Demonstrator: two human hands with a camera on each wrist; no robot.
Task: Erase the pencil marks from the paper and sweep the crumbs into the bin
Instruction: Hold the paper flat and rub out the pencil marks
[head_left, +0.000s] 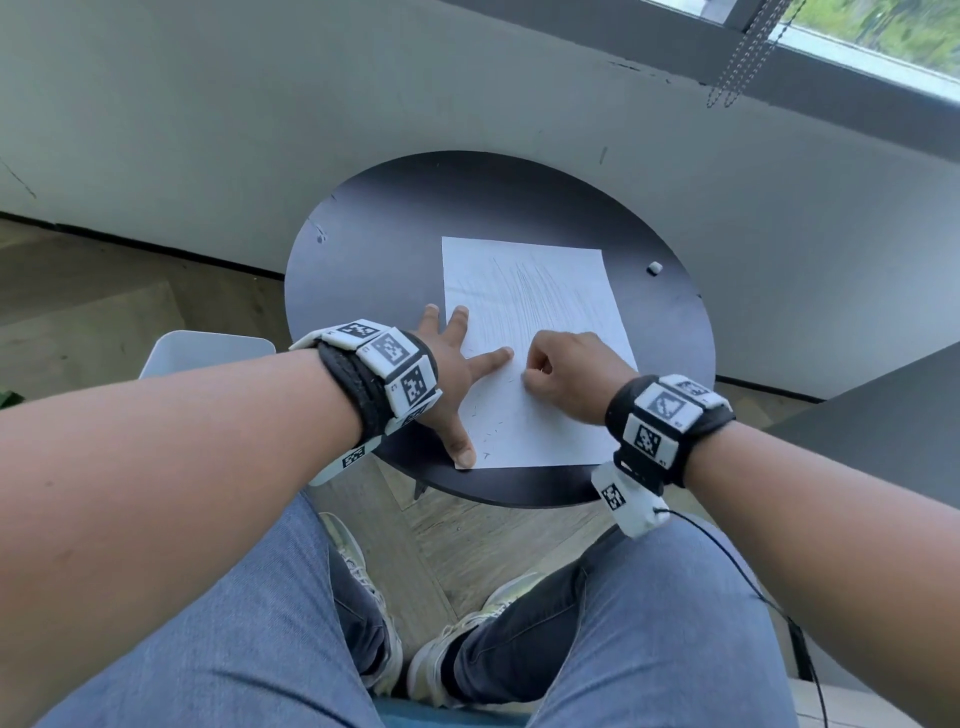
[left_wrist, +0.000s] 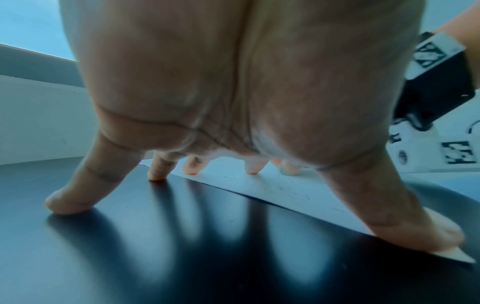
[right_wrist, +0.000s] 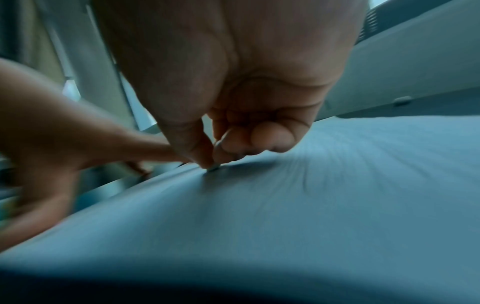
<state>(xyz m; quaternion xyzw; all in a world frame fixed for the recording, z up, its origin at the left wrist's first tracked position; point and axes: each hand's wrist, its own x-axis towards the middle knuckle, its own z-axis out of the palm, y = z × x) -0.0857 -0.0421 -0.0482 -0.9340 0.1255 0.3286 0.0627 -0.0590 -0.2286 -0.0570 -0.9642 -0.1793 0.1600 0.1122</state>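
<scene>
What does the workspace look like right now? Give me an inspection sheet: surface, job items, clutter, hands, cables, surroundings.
Surface: round black table, glossy, bare apart from the items below.
Job's things: paper flat on the table, pencil marks remaining on its far half; crumbs scattered on its near left part; white bin on the floor, left of the table.
Clutter: small white piece on the table, right of the paper; cannot tell what it is.
Grippers: left hand spread, fingertips pressing paper and table; right hand pinching a small eraser against the paper.
Cables: black cable from the right wristband.
Surroundings: grey wall, window with bead chains, wooden floor.
</scene>
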